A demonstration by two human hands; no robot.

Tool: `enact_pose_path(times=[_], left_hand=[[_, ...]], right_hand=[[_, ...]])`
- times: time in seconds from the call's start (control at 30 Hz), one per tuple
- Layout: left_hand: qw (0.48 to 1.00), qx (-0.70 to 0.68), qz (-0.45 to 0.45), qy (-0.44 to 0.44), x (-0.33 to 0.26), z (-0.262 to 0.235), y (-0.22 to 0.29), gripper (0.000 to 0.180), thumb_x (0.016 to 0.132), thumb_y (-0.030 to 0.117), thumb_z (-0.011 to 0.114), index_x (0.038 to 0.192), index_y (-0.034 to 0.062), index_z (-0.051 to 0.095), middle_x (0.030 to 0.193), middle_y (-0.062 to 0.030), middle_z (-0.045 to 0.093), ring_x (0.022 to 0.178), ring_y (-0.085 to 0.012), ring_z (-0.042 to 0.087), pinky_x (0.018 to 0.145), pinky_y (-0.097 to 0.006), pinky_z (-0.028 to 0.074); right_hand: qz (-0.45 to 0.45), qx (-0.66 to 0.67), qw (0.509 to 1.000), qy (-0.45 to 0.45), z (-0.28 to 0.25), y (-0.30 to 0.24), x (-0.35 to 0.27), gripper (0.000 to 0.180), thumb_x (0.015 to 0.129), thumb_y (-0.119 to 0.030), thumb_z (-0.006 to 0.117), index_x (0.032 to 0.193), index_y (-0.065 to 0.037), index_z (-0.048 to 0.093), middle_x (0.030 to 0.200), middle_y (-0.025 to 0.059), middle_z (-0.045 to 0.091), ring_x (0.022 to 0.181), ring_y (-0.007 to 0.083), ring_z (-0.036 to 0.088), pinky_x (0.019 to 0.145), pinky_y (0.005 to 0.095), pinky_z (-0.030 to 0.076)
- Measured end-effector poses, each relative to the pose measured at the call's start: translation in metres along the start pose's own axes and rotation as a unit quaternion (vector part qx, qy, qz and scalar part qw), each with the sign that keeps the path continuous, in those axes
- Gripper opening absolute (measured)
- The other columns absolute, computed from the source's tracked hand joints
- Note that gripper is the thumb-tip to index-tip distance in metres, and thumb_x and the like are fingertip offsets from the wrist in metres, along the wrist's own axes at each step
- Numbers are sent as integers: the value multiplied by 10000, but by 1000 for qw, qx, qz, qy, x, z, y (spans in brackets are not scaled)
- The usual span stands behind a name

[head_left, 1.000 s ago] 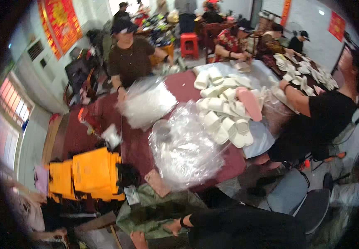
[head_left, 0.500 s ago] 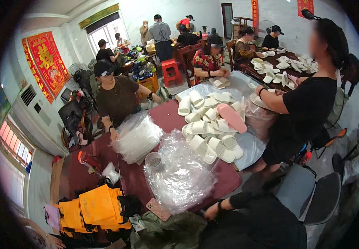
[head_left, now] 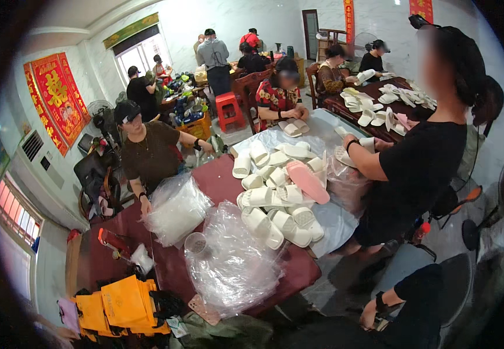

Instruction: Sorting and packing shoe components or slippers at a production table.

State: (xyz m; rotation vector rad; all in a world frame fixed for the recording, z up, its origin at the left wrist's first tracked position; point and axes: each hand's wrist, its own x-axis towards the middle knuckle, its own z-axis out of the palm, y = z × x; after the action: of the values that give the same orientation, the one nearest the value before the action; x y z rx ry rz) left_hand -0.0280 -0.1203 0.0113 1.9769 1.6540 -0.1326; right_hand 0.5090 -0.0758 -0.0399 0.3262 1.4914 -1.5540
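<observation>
At the lower right, below the table's near edge, my right hand (head_left: 369,314) hangs with its fingers curled, a dark band on its wrist. Something pale lies against its fingers, too dark and small to name. My left hand does not show. Closest to me on the maroon table (head_left: 298,273) spreads a heap of clear plastic bags (head_left: 234,262), with a phone (head_left: 203,309) by its near edge. Beyond it are piled white slippers (head_left: 262,227), a pink slipper (head_left: 307,182) lying on top.
Yellow bags (head_left: 128,305) are stacked at the near left. A co-worker in brown (head_left: 150,151) touches a stack of clear bags (head_left: 177,212). A co-worker in black (head_left: 421,168) stands at the right, handling slippers. A clear cup (head_left: 195,244) and grey chair (head_left: 406,273) stand nearby.
My right hand has moved right and down, away from the table's near edge. My view has shifted, so the table sits further left. The hand at the lower left is gone from sight.
</observation>
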Motion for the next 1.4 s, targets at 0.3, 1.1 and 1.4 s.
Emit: enact_pose_path(times=[0.3,1.1,1.4], left_hand=[[998,-36,12,-47,16,13,68,458,756,176,567,1189,69,462,1209,-228,423,1067,-378,411,875,-504,338],[990,-74,2,-123,67,5,140,389,773,141,538,1145,46,480,1173,-203,456,1014,-325,449,845,-455,365],[981,-100,5,-164,91,-20,110,364,779,128,528,1128,37,486,1160,-194,469,994,-306,463,834,-437,375]], right_hand=[[-114,265,956,-43,20,2,-60,116,747,-163,543,721,-60,495,674,-21,435,622,120,417,579,302,340],[-119,166,977,-70,-19,111,-37,252,790,-179,545,923,27,601,823,78,599,740,153,524,651,329,400],[-262,-3,960,102,-80,14,-132,321,834,-230,542,957,66,566,897,123,613,794,196,536,689,348,413]])
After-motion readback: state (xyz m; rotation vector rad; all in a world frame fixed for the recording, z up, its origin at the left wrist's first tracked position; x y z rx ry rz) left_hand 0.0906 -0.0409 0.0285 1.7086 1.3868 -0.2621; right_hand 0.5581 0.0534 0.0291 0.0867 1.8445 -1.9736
